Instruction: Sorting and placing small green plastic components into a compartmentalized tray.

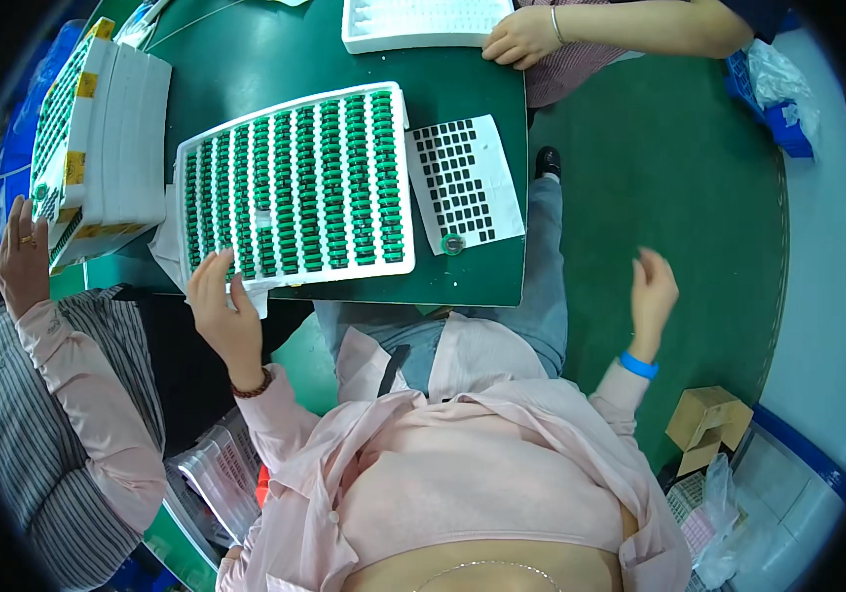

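My left hand (225,321), fingers spread, is at the near left edge of a white foam tray (409,197). Whether its fingertips touch the tray is hard to tell. The tray holds long rows of small green round parts (332,183), with a small gap in one row. My right hand (654,296), with a blue band at the wrist, hangs in the air right of the table, its fingers loosely bent and nothing visible in them. Right of the tray lies a white sheet (497,187) with rows of small black pads (452,173). A single green-rimmed round part (452,244) sits at its near edge.
A stack of white foam trays (127,138) stands at the left of the green table (398,290); a co-worker's hand (23,259) touches it. Another person's hand (523,37) rests at a white tray (428,41) at the far side. A cardboard box (707,422) is at right.
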Demonstrator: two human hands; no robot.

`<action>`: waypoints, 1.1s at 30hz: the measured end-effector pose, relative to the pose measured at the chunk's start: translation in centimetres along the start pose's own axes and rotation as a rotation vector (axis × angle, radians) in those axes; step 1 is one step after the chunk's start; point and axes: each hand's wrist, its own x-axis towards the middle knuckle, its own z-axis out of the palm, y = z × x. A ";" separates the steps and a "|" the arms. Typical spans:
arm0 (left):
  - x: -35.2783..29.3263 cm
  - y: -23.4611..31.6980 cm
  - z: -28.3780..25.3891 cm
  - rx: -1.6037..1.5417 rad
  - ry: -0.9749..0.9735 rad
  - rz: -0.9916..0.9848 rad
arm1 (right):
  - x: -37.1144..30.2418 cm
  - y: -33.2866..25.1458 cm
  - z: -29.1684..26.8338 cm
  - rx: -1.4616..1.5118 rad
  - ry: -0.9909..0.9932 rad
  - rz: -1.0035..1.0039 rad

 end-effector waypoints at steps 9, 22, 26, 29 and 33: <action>-4.0 5.4 -0.1 -0.196 0.033 -0.063 | 6.0 -21.2 12.1 0.426 0.005 -0.481; -6.3 4.5 -2.2 -0.115 0.146 -0.236 | 6.8 -21.5 16.0 0.135 0.165 -0.509; -5.5 2.5 -2.8 -0.034 0.178 -0.248 | 6.6 -22.1 16.0 0.127 0.149 -0.496; -4.9 0.6 -3.1 0.065 0.188 -0.258 | 6.6 -22.5 16.1 0.148 0.157 -0.463; -3.6 -2.5 -2.6 0.146 0.183 -0.228 | 6.8 -21.9 16.5 0.158 0.107 -0.432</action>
